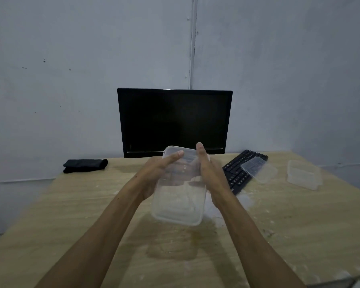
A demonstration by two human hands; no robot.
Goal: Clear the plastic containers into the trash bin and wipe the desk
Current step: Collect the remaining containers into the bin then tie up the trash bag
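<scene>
Clear container (179, 196) held above desk (71, 215) centre, between left hand (154, 175) and right hand (211, 175); fingers near straight, pressing its sides. Flat-palm hold may slip, dropping it onto the wet stain (175, 244). Trash bin unseen.

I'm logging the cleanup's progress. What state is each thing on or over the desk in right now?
held container: lifted off the desk, between both hands
left hand: fingers straight against the container's side
right hand: fingers straight against its other side
lid: resting partly on the keyboard
second container: on the desk
black cloth: folded, untouched
monitor: screen dark
desk: stained, unwiped
</scene>
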